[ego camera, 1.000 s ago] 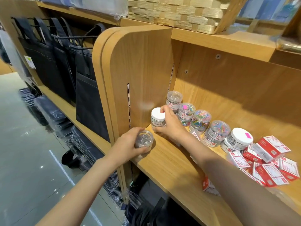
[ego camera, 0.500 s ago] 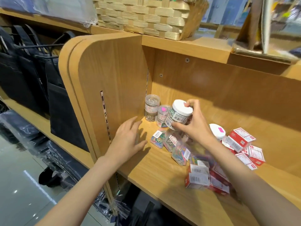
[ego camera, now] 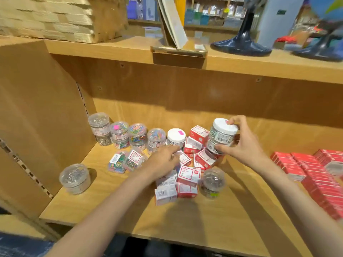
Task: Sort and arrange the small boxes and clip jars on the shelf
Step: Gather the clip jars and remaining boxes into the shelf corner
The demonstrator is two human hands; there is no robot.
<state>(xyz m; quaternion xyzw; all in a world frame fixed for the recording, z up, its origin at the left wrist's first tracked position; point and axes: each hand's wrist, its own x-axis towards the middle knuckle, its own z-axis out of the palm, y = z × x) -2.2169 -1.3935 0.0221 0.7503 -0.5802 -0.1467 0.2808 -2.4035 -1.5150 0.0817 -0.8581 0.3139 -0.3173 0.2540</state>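
Head view, white-lidded jar (ego camera: 223, 133) between right fingers (ego camera: 234, 121), left fingers (ego camera: 171, 150) seemingly on boxes (ego camera: 187, 176)

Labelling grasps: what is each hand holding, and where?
Right hand grips the white-lidded jar: fingertips on the lid's edge, thumb low on the side. Left hand rests among the red boxes; a hold cannot be told.

jars (ego camera: 137, 133) behind boxes (ego camera: 188, 176), on shelf (ego camera: 213, 223)

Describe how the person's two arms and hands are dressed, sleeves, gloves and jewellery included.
Both forearms are bare right down to the frame's lower edge: no sleeve shows. The left hand and right hand wear no gloves. No watch, bracelet or ring is visible on either, though motion blur softens the left hand's fingers.
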